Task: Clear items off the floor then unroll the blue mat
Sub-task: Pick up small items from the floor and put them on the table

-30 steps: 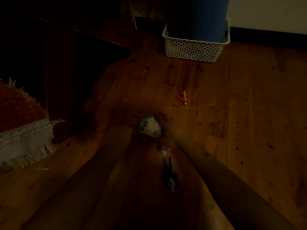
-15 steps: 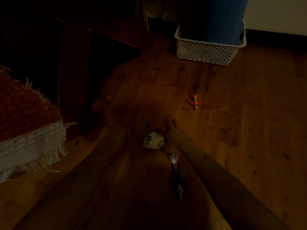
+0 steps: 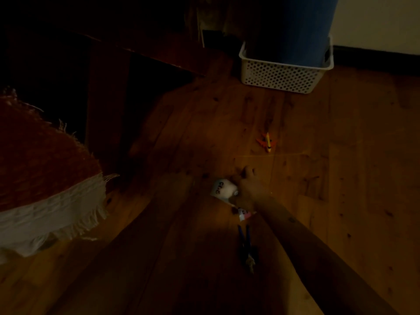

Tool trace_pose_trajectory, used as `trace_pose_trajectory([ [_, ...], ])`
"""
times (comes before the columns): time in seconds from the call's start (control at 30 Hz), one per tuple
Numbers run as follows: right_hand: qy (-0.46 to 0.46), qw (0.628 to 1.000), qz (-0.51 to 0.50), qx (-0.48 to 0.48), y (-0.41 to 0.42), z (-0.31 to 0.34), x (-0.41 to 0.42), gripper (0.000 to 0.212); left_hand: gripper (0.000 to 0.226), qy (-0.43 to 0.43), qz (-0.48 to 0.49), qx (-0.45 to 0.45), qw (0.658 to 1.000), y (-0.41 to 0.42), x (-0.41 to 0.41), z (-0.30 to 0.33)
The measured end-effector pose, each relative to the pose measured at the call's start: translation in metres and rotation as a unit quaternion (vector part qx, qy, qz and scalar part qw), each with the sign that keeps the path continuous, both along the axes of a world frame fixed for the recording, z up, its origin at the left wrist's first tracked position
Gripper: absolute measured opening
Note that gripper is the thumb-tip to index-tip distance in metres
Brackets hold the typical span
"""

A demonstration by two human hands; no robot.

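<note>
Dimly, one right hand [image 3: 246,189] touches one white toy [image 3: 223,189] — one toy plane [image 3: 267,142] beyond.

A red fringed rug [image 3: 41,169] lies left beside dark wooden furniture [image 3: 109,71].

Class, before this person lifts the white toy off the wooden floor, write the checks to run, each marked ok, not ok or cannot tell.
1. Right hand touching the small white rounded toy with dark markings: ok.
2. Fingers closed round it: cannot tell, too dark.
3. Left hand free to help: cannot tell.
4. White perforated plastic basket in view for dropping toys: ok.
5. Floor cleared: not ok; the orange and yellow toy plane and the blue-legged doll figure are lying on the boards.
6. Rolled blue mat upright in the basket, not unrolled: ok.
</note>
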State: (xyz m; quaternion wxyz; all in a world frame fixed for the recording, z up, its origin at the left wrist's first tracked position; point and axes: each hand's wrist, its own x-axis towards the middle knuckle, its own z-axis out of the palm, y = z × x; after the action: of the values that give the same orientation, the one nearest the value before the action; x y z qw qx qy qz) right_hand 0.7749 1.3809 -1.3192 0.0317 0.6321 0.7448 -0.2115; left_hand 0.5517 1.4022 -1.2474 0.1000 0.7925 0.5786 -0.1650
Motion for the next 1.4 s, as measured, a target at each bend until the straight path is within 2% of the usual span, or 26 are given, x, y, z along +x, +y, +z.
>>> trace_pose_trajectory([
  [0.07, -0.007, 1.0, -0.024, 0.001, -0.004, 0.009, 0.011, 0.074, 0.031, -0.047, -0.03, 0.07, 0.996, -0.007, 0.014, 0.006],
  [0.13, 0.002, 0.998, -0.057, 0.01, -0.009, 0.028, 0.022, 0.07, 0.038, -0.03, -0.044, 0.12, 0.991, -0.016, 0.027, 0.021],
  [0.23, 0.016, 0.993, -0.118, 0.009, -0.018, 0.074, 0.035, 0.07, 0.049, 0.016, -0.047, 0.068, 0.996, -0.025, 0.04, 0.049],
  [0.4, 0.017, 0.985, -0.17, -0.004, -0.032, 0.176, 0.054, 0.075, 0.061, -0.085, -0.072, 0.019, 0.994, -0.037, 0.063, 0.13],
  [0.57, -0.005, 0.982, -0.187, 0.002, -0.053, 0.304, 0.071, 0.068, 0.065, -0.074, -0.093, 0.007, 0.993, -0.052, 0.086, 0.252],
  [0.73, 0.003, 0.974, -0.227, 0.004, -0.061, 0.427, 0.082, 0.067, 0.089, -0.051, -0.113, 0.006, 0.992, -0.053, 0.1, 0.368],
  [0.93, -0.005, 0.968, -0.245, 0.063, -0.044, 0.603, 0.096, 0.067, 0.102, -0.032, -0.124, 0.043, 0.991, -0.031, 0.122, 0.537],
  [1.0, -0.006, 0.964, -0.253, 0.078, -0.037, 0.643, 0.098, 0.068, 0.106, -0.033, -0.116, 0.046, 0.992, -0.022, 0.126, 0.575],
  [1.13, -0.014, 0.962, -0.252, 0.107, -0.027, 0.727, 0.103, 0.069, 0.104, -0.039, -0.114, 0.056, 0.991, -0.006, 0.132, 0.663],
  [1.4, -0.003, 0.958, -0.228, 0.172, 0.003, 0.859, 0.103, 0.064, 0.098, -0.01, -0.142, 0.154, 0.978, 0.024, 0.124, 0.803],
])
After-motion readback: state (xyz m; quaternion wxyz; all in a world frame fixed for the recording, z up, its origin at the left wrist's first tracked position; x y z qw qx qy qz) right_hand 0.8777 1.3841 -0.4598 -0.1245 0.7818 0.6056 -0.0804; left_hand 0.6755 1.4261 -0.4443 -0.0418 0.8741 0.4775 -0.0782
